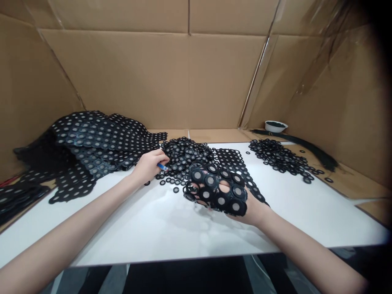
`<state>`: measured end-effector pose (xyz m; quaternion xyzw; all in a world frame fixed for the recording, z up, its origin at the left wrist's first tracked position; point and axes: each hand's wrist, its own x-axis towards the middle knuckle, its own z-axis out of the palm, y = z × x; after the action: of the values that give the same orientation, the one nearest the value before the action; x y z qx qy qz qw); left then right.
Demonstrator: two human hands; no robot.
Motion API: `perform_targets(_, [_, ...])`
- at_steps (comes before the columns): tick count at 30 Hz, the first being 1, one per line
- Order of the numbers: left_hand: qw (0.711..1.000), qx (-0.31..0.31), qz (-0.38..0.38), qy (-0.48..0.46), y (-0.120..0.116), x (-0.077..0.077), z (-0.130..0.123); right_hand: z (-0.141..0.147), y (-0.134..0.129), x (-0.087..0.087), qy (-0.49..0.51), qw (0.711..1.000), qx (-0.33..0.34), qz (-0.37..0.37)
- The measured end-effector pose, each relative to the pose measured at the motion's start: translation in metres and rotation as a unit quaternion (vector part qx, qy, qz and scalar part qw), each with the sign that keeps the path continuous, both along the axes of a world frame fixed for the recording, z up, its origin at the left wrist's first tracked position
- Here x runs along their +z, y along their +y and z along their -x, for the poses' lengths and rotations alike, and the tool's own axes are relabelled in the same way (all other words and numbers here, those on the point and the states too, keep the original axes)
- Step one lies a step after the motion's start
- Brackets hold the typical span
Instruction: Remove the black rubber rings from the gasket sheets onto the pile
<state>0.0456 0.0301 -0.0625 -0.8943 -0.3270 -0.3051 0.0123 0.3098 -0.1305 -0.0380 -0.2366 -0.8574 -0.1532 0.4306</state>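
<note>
My left hand [150, 164] is closed at the left side of a heap of loose black rings [186, 153]. A slim blue tool [162, 167] sticks out from its fingers; its exact kind does not show. My right hand [252, 210] is raised over the table, closed on a piece of black ring mesh [221, 201] with grey centres. That mesh drapes over the hand and hides most of its fingers, though skin shows through gaps between the rings. Behind the hand, more joined black rings [231, 159] lie flat on the table.
A large heap of black ring mesh [104, 141] covers the left of the white table [147, 228]. On the right lie scattered loose rings [278, 157], a bundle of dark strands [315, 152] and a white bowl [285, 127] with dark contents. Cardboard walls [226, 77] enclose the table.
</note>
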Motion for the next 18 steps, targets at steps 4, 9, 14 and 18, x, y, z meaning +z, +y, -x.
perform_targets(4, [0.998,-0.004,0.031,-0.052,-0.016,0.014,-0.007,-0.004,0.0,-0.006,-0.01,1.0,-0.002,0.022])
perform_targets(9, [0.926,-0.185,0.257,-0.204,-0.068,0.045,-0.032,-0.004,0.003,-0.015,-0.004,0.998,0.019,0.061])
perform_targets(14, [0.9,-0.245,0.302,-0.198,-0.103,0.054,-0.045,-0.001,0.001,-0.022,0.019,0.991,0.039,0.129])
perform_targets(18, [0.907,-0.222,0.279,-0.222,-0.108,0.051,-0.045,-0.003,-0.001,-0.018,-0.008,0.977,0.085,0.195])
